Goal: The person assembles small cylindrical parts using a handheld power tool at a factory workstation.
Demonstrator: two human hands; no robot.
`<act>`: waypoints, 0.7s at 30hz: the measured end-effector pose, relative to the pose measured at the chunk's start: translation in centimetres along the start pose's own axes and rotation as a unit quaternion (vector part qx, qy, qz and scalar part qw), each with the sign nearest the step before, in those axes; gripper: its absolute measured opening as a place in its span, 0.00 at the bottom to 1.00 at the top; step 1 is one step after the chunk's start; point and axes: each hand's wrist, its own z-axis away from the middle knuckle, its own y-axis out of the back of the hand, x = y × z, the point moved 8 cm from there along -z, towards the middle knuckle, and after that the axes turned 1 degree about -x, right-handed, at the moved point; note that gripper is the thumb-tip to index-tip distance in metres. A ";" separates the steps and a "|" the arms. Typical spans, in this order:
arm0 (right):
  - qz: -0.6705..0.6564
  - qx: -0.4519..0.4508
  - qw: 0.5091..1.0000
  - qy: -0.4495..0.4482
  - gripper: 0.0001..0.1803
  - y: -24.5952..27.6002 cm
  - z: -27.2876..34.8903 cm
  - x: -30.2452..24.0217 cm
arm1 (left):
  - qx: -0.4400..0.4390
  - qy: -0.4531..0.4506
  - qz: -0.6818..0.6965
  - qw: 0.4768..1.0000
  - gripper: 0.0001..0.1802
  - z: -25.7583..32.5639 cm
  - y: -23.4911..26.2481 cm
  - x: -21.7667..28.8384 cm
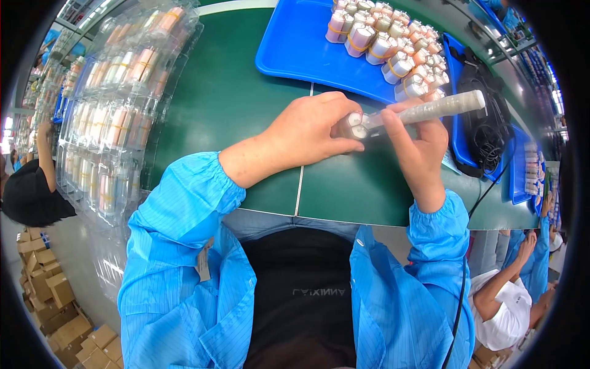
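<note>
Head view, and from my distant seat I've got both hands working over the green tabletop (233, 74). Left hand (313, 129): thumb and fingers curled in, pinching a small bundle (356, 130) of pale cylinders, round ends peeking out between thumb tip and forefinger. Across to the right hand (424, 147): thumb and fingers squeezed on a pale rod-shaped tool (442, 107), thick end jutting out past the fingers, other end aimed at the bundle. Touching or just beside it? Too blurred between the fingertips for me to call.

My read on that bundle: fairly light, stiff, smooth-sided enough to slip or twist, and I'd treat those ends as fragile. I'd hold it by the sides, thumb opposing fingers, ends left bare. The tool looks light and firm; mid-shaft is the place to pinch.

Beyond the fingertips, a blue tray (289, 49) carries a crowd of banded bundles (399, 64). Well off to the left of the left fingers, clear plastic trays (98, 117) hold more pale and pinkish pieces.
</note>
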 end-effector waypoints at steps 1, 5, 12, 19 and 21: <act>0.007 0.005 1.000 0.004 0.11 0.0 0.1 -0.1 | 0.000 0.000 0.001 1.000 0.24 0.0 0.1 0.1; -0.012 0.028 0.999 0.039 0.11 -0.3 0.2 -0.8 | -0.041 0.050 0.002 0.998 0.25 0.0 -0.1 -0.3; 0.020 0.006 1.000 0.011 0.09 -0.4 0.2 -0.5 | -0.033 0.037 -0.002 0.999 0.25 0.2 0.1 -0.3; -0.093 0.077 0.992 -0.032 0.08 1.7 -0.1 0.6 | -0.033 0.020 -0.002 0.999 0.24 0.2 0.1 -0.2; -0.052 0.033 0.998 0.023 0.08 0.7 -0.2 -0.4 | -0.046 0.048 0.006 0.998 0.24 0.3 0.0 -0.6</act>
